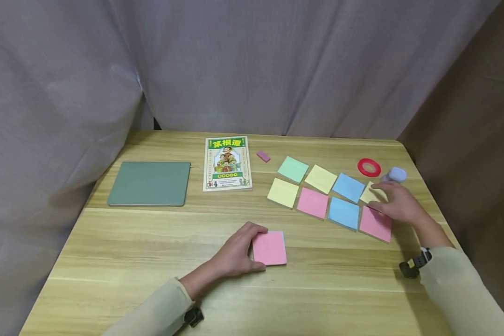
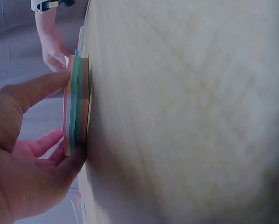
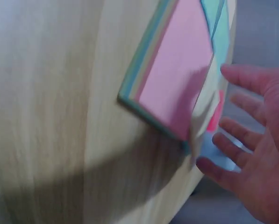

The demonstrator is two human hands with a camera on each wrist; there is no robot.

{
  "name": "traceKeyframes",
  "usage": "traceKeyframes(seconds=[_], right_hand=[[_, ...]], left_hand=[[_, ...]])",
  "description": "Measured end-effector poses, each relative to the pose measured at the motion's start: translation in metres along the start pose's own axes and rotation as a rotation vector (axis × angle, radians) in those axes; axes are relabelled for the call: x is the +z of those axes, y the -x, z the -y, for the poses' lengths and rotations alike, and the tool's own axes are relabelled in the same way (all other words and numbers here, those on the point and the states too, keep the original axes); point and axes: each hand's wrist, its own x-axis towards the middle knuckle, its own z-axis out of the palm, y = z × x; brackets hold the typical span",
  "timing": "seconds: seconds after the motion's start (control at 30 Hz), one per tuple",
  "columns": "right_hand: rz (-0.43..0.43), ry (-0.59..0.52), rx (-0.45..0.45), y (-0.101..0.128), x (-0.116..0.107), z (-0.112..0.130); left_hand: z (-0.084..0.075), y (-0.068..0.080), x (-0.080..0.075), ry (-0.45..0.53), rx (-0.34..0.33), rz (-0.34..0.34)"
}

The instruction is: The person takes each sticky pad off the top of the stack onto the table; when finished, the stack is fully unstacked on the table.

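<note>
A stack of sticky notes [image 1: 269,248], pink on top with coloured layers at its side, lies at the front middle of the table. My left hand [image 1: 236,252] grips it by opposite edges; in the left wrist view, the thumb is at one end of the layered stack [image 2: 76,107] and fingers at the other. My right hand [image 1: 396,201] hovers over a pale yellow sticky note pad [image 1: 368,192] at the right end of the back row, partly covering it. Fingers spread apart, the right hand [image 3: 256,135] shows beside a pink sticky note pad [image 3: 176,70] in its wrist view.
Two rows of sticky note pads include a green pad [image 1: 293,169] and a blue pad [image 1: 343,213]. Behind the right hand are a red ring [image 1: 368,167] and a pale purple bottle [image 1: 397,174]. Leftward lie a pink eraser [image 1: 263,156], a book [image 1: 227,163] and a green notebook [image 1: 150,183].
</note>
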Motion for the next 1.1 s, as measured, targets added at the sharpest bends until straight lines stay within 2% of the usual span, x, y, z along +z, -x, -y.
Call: traceKeyframes(seconds=[0.07, 0.13, 0.2, 0.27, 0.4, 0.5, 0.57, 0.67, 0.77, 0.9, 1.1], right_hand=[[-0.034, 0.029, 0.016, 0.006, -0.001, 0.016], [-0.084, 0.026, -0.027, 0.009, 0.002, 0.036], [-0.123, 0.020, -0.126, 0.011, 0.010, 0.062], [-0.121, -0.006, -0.268, 0.013, 0.023, 0.090], [0.023, -0.018, -0.473, 0.024, 0.056, 0.146], [0.156, -0.013, -0.542, 0.035, 0.080, 0.179], [0.214, -0.017, -0.586, 0.041, 0.094, 0.194], [0.247, -0.026, -0.645, 0.045, 0.110, 0.206], [0.217, -0.023, -0.673, 0.045, 0.120, 0.214], [0.184, -0.022, -0.652, 0.043, 0.125, 0.218], [0.212, -0.027, -0.588, 0.046, 0.117, 0.215]], left_hand=[[-0.001, 0.000, 0.000, -0.002, 0.002, 0.003], [-0.001, 0.000, -0.001, -0.008, 0.002, 0.005], [-0.001, 0.000, -0.001, -0.016, 0.000, 0.006], [-0.002, 0.000, -0.001, -0.033, -0.002, 0.008], [-0.003, 0.000, 0.000, -0.062, -0.004, 0.017], [-0.003, 0.000, 0.000, -0.072, 0.003, 0.020], [-0.003, -0.001, 0.000, -0.079, 0.014, 0.019], [-0.003, -0.001, 0.000, -0.096, 0.031, 0.016], [-0.003, -0.001, 0.000, -0.117, 0.043, 0.006], [-0.003, -0.002, 0.000, -0.132, 0.038, 0.002], [-0.004, -0.003, 0.000, -0.129, 0.002, 0.019]])
